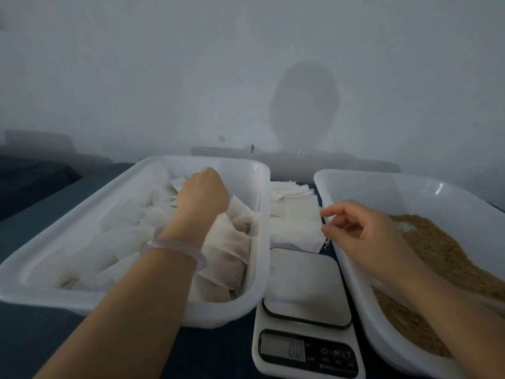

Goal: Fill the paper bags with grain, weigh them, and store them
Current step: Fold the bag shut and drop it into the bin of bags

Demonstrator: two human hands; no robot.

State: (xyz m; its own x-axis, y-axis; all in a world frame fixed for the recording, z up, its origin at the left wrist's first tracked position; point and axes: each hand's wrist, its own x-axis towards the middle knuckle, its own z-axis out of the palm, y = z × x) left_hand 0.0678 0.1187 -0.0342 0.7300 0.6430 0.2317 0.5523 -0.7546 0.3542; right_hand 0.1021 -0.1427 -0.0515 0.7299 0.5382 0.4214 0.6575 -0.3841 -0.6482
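The left hand (pixel 203 191) dips among filled white paper bags (pixel 229 242) in a white rectangular plastic tray (pixel 82 296); its fingers are hidden, so I cannot tell its grip. The right hand (pixel 363 231) hovers loosely curled and holds nothing, just beside flat empty white paper bags (pixel 295 214), with brown grain (pixel 437 255) beneath its wrist.

Dark blue table (pixel 32 337), four items.
On it: left tray (pixel 82 299), scale (pixel 308 348) centre, bag stack (pixel 292 214) behind scale, right tray (pixel 355 291).
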